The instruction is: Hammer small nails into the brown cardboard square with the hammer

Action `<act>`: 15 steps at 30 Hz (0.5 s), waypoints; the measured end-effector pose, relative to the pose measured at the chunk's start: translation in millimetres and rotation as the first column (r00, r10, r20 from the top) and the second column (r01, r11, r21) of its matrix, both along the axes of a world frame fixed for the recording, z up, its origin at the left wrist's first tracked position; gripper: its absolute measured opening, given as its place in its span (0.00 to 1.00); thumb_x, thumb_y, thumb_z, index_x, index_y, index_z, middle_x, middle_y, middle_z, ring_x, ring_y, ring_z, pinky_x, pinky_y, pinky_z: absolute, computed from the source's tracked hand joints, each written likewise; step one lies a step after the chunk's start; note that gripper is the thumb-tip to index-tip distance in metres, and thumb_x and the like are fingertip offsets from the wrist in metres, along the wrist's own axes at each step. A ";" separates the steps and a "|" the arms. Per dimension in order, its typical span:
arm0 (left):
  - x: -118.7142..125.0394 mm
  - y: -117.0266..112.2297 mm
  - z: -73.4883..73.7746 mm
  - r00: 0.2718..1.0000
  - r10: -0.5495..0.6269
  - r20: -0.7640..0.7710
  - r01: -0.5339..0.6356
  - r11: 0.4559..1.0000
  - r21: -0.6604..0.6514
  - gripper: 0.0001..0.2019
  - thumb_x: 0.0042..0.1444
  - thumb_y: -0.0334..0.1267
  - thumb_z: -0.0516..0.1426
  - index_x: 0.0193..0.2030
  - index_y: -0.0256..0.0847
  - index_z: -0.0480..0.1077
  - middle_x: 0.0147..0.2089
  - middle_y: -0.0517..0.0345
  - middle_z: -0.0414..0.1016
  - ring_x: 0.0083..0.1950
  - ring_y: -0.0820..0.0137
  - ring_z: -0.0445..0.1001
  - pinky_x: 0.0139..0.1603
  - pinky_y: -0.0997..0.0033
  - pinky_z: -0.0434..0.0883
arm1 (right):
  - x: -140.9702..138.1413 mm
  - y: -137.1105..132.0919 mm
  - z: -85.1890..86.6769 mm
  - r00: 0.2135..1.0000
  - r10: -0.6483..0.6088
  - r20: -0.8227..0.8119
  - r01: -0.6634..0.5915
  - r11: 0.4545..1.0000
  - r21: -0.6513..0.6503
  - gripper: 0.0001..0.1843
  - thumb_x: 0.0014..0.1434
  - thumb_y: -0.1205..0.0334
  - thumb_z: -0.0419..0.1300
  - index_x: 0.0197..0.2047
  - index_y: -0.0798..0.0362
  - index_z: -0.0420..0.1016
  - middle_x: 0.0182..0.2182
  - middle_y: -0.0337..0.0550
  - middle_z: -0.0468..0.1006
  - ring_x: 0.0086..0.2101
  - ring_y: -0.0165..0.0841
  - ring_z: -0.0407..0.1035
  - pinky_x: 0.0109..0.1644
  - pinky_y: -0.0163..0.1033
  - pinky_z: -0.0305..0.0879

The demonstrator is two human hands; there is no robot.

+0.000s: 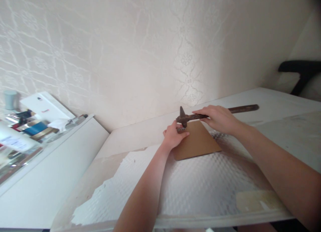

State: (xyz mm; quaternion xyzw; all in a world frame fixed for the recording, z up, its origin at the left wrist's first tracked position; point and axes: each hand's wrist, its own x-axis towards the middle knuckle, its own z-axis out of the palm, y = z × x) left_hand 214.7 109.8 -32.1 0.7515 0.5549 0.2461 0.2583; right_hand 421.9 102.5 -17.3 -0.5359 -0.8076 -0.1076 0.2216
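My right hand (pixel 218 118) is closed around the handle of an old hammer (pixel 243 108), brown and worn, held roughly level. The hammer's head (pixel 183 118) is at the left end, just over my left hand (pixel 173 135). Between the thumb and fingers of that hand is a small dark metallic piece (pixel 181 129), too small to name surely. Under both lies a brown board (pixel 197 143), flat on a white textured sheet (pixel 195 182). My left thumb rests over the board's upper left part.
A worn white table (pixel 110 141) with peeling patches stands against a patterned wall (pixel 140 58). At the left, a white cabinet (pixel 50 178) bears a white box (pixel 47 106), a grey-blue cup (pixel 10 100) and blurred clutter. A black chair armrest (pixel 301 67) shows at the right.
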 end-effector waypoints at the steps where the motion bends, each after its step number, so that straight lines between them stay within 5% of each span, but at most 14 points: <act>1: -0.1 -0.1 0.0 1.000 0.001 -0.001 -0.001 1.000 0.007 0.18 0.48 0.39 0.64 0.45 0.45 0.66 0.47 0.59 0.76 0.57 0.60 0.68 0.59 0.53 0.59 | 0.2 0.3 -0.3 1.000 0.003 0.002 -0.003 1.000 -0.004 0.20 0.60 0.64 0.50 0.53 0.44 0.74 0.42 0.42 0.79 0.41 0.39 0.71 0.39 0.38 0.62; 15: 0.0 -0.7 1.0 1.000 0.007 -0.008 -0.007 1.000 0.000 0.18 0.47 0.39 0.64 0.45 0.45 0.66 0.47 0.58 0.76 0.56 0.60 0.68 0.59 0.52 0.58 | -0.5 -0.1 -0.3 1.000 0.008 -0.019 -0.008 1.000 -0.012 0.21 0.60 0.64 0.50 0.53 0.44 0.74 0.42 0.43 0.79 0.41 0.39 0.71 0.39 0.38 0.62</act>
